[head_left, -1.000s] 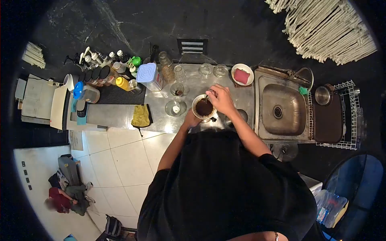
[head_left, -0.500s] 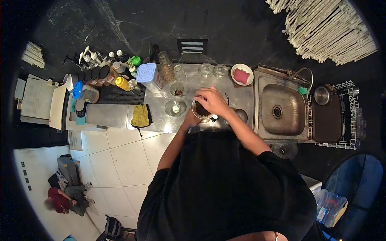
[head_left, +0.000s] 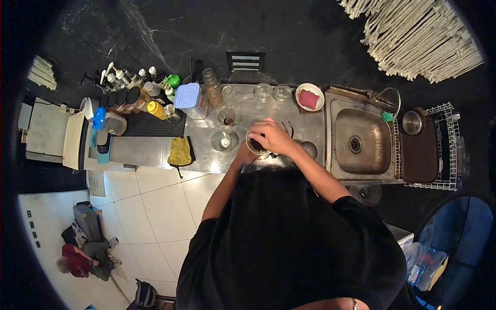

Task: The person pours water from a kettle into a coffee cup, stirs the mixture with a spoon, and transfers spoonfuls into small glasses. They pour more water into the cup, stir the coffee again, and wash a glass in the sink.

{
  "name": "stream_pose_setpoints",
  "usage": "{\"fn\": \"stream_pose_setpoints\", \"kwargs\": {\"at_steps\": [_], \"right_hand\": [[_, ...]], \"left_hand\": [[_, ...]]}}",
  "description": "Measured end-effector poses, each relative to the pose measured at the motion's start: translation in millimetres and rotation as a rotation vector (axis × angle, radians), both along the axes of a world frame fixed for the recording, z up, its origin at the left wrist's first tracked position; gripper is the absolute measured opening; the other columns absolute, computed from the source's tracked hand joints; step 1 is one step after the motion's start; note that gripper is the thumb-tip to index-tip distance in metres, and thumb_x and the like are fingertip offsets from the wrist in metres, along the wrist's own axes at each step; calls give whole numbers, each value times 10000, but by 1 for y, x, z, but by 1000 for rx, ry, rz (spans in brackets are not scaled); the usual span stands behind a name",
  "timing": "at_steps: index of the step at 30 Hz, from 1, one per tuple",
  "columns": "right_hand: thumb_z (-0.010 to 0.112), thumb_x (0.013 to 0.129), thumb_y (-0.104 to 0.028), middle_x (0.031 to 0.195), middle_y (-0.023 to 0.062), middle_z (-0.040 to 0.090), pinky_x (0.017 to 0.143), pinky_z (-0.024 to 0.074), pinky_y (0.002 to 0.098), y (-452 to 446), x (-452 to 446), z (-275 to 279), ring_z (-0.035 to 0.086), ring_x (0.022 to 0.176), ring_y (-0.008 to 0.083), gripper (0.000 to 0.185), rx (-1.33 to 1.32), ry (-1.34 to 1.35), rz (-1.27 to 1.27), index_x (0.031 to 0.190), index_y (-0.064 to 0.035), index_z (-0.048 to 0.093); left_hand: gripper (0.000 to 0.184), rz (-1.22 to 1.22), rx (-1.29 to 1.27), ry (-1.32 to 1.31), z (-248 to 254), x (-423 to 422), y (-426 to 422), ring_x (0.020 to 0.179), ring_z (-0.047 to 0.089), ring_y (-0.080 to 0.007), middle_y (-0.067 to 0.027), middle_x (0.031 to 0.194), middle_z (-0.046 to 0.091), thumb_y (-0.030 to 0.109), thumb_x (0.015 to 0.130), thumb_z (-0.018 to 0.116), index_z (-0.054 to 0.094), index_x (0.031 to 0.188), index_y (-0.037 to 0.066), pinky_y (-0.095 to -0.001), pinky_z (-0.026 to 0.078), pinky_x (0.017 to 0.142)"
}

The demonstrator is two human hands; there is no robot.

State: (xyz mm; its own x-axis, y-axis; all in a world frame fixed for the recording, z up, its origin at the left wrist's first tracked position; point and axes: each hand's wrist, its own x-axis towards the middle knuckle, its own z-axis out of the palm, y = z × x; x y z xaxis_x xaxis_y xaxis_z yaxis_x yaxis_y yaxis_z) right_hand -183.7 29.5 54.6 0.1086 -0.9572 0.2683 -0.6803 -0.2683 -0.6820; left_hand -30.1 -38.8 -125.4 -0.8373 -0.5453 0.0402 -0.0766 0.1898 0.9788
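Beneath the fingers is the steel tabletop (head_left: 310, 126), with the sink (head_left: 363, 140) well off to their right. Left hand (head_left: 245, 155) has its fingers curled round the side of a pale-rimmed cup (head_left: 252, 149), while the right hand (head_left: 273, 137) bends its fingers over the top, can't tell if they're pinching anything tbh.

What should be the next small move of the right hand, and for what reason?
Probably lift the right hand slightly clear of the dripper: its fingers reach over the opening and hide part of the dark grounds. The left hand is at the dripper's side, so it could likely steady it.
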Motion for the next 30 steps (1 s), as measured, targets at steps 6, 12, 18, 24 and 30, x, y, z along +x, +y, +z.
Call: {"fn": "stream_pose_setpoints", "kwargs": {"at_steps": [6,12,18,24,30], "right_hand": [[609,930,-194,874,117,674,840,435,404,3,-7,-5,638,884,308,192,-44,-33,5,905,-16,675],[605,939,-184,874,123,669,844,438,406,7,-5,-2,636,873,310,194,-67,-83,26,902,-3,662],[617,934,-173,860,129,661,880,443,407,10,-6,-5,634,869,314,182,-6,-76,-38,892,-2,661],[621,930,-170,886,140,676,897,445,406,14,-4,-1,639,878,320,176,-23,-135,-42,923,-3,673],[624,928,-159,881,142,676,889,452,408,15,-2,-6,638,882,327,166,-79,-123,-16,914,0,669]], "left_hand": [[650,27,-64,50,-1,-1,1,1199,605,-284,-117,1289,628,310,778,814,554,1310,43,-397,470,1019],[695,3,48,21,-2,-3,0,1184,621,-250,-117,1296,631,304,761,830,532,1338,57,-382,488,1004],[651,13,42,71,-3,-2,2,1219,605,-260,-118,1312,628,262,791,800,535,1350,61,-383,475,1028],[606,18,-13,17,-2,-1,3,1221,607,-257,-110,1320,631,277,803,778,567,1337,83,-383,466,1036],[670,47,-28,19,-4,1,3,1216,602,-278,-129,1288,635,344,771,812,557,1321,60,-400,472,1012]]}}
